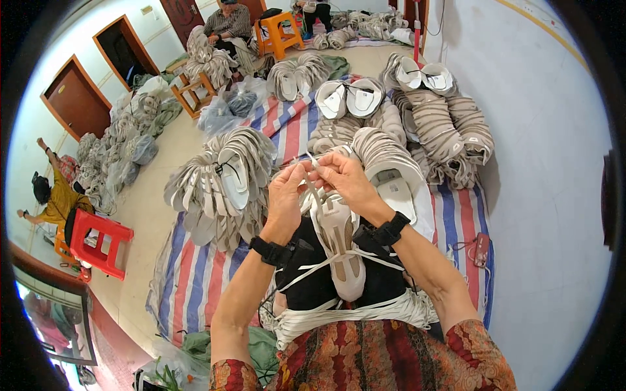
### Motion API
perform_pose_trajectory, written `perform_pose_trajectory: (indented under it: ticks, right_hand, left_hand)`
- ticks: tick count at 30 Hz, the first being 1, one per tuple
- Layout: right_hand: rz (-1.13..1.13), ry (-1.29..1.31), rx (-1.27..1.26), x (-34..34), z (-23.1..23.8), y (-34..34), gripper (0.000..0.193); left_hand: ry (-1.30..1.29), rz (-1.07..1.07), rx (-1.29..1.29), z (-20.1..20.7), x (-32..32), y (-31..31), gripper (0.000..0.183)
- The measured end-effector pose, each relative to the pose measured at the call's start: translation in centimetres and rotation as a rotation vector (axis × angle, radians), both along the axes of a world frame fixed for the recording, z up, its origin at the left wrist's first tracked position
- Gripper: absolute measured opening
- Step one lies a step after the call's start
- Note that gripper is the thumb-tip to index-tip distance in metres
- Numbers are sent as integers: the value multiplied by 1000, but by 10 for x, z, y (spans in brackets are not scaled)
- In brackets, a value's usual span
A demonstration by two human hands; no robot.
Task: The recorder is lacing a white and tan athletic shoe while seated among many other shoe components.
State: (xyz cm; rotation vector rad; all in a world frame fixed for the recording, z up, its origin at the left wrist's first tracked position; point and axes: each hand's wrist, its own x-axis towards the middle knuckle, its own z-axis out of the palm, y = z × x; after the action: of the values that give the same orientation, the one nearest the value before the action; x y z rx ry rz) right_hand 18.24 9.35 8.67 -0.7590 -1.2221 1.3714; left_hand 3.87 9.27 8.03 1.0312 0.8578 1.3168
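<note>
A beige and white shoe upper lies between my knees, its narrow end toward me. White laces stretch out sideways from it over my black trousers. Above its far end, my left hand and my right hand are close together, fingertips pinched on a thin white shoelace. The lace's lower run is partly hidden by my fingers. A thick bunch of white laces hangs across my lap at the waist. Each of my wrists wears a black strap with a small device.
Bundled shoe uppers stand to my left, and stacked ones rise on the right by the wall. Beneath is a striped sheet. A red stool stands far left, an orange stool at the back. Other people sit nearby.
</note>
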Motion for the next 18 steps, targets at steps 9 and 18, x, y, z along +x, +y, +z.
perform_pose_trajectory:
  ticks: [9, 18]
  right_hand:
    - [8, 14, -149, -17, -7, -15, 13]
    - [40, -52, 23, -23, -18, -9, 11]
  left_hand:
    - [-179, -56, -14, -8, -1, -14, 21]
    - [-73, 25, 24, -14, -8, -16, 23]
